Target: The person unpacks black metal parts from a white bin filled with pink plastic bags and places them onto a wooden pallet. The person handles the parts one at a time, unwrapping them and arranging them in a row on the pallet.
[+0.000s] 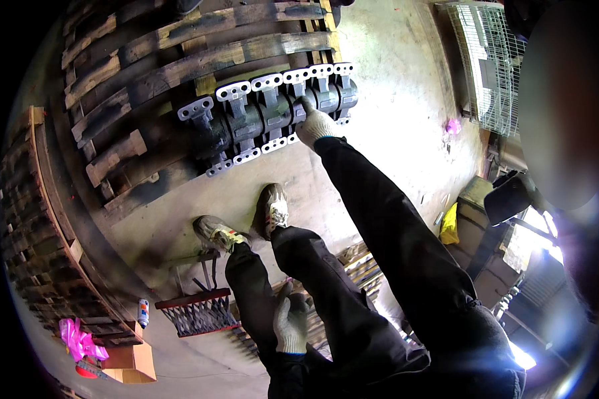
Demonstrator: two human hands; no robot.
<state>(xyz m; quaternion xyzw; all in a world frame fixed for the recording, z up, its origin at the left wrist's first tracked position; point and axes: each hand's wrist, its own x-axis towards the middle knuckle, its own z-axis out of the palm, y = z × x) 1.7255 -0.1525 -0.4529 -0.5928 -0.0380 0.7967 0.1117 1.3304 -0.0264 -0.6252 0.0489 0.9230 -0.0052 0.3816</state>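
Observation:
A row of several dark grey metal castings (259, 116) with pale flat flanges lies on a weathered wooden pallet (160, 73). My right hand (316, 125), in a white knit glove, reaches out at arm's length and grips the second casting from the right end (307, 101). My left hand (290, 324), also gloved, rests low against my left thigh with its fingers curled; whether it holds anything is unclear. My two shoes (246, 223) stand on the concrete floor just in front of the pallet.
More wooden pallets (33, 219) are stacked at the left. A red metal rack (199, 311) and a spray can (143, 312) sit by my feet. A cardboard box (134, 362) is at lower left, a wire cage (489, 66) at top right, and another person (572, 166) at the right edge.

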